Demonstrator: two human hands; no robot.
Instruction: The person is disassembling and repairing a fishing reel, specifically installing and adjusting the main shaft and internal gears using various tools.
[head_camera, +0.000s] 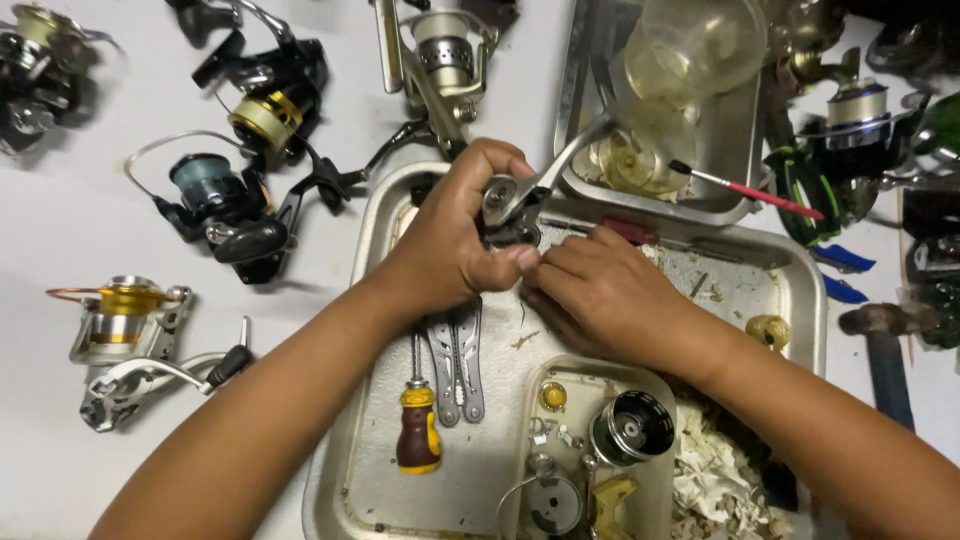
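Observation:
My left hand (455, 235) grips a silver and black fishing reel body (508, 205) over a large metal tray (800, 290). The reel's silver handle arm (575, 150) sticks up to the right. My right hand (600, 290) is pinched against the underside of the reel, fingertips touching my left thumb; what it holds is hidden. Below my hands in the tray lie a screwdriver with a brown and yellow handle (418, 430) and grey folding pliers (457, 360).
A small tray (545, 375) holds a black spool (632, 428) and small parts. Another tray (575, 90) at the top holds clear plastic cups and a red brush (760, 195). Several fishing reels (225, 205) lie on the white table at left. A hammer (885, 335) lies at right.

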